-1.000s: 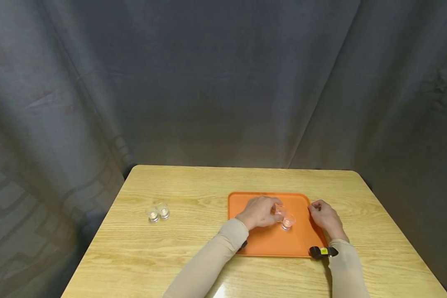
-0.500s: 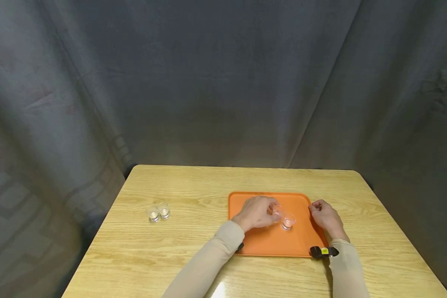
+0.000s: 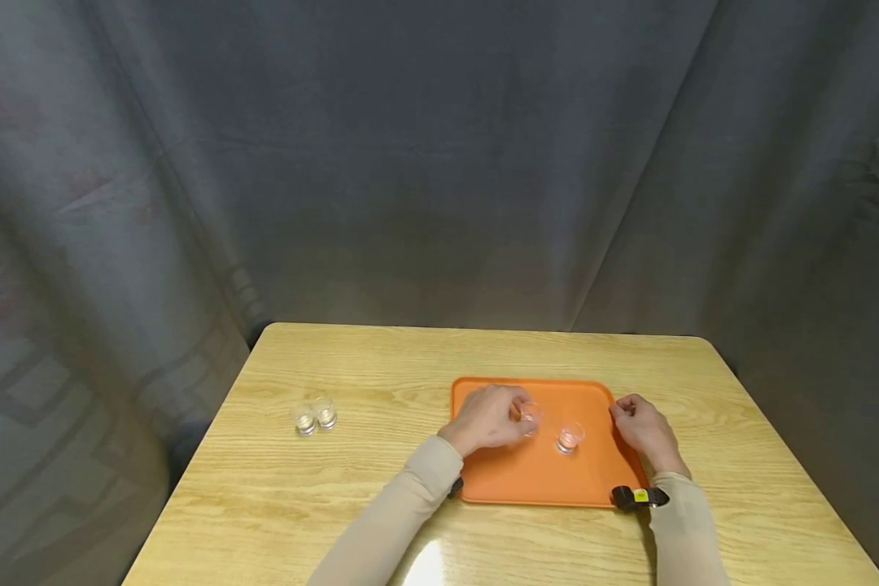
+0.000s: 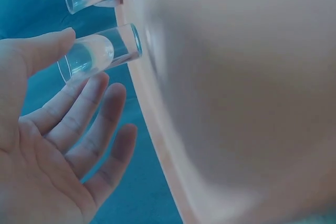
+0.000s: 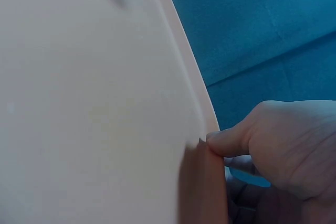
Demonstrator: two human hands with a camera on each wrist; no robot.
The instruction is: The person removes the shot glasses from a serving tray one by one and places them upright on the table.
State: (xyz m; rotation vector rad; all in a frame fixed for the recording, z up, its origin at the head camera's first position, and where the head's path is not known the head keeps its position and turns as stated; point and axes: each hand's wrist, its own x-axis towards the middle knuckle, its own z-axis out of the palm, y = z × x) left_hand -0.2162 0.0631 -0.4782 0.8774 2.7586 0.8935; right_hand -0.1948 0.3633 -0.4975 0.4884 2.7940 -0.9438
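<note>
Clear cup (image 4: 105,53): located at the middle of the orange tray (image 3: 513,484), the reference for all positions below. From where I stand, the components are as follows. A dark grey curtain (image 3: 439,163) hangs beyond the tray's far edge. A wood-grain desk (image 3: 381,358) carries the tray and extends past it on every side. The tray is rectangular, with a low raised rim. Light sleeves (image 3: 388,521) approach from its near side.

The left hand (image 3: 489,417) is over the tray's left half; it is partly closed, the cup pinched between thumb and fingertips, the outer fingers spread clear of it. Whether the cup's base contacts the tray cannot be determined. The right hand (image 3: 646,427) grips the tray's right edge, thumb on the rim. A black wrist unit (image 3: 637,497) with a yellow label sits at the tray's near right corner.

A second cup (image 3: 569,439) stands upright on the tray, right of the held one. Two further cups (image 3: 326,413) stand close together, well left of the tray.
</note>
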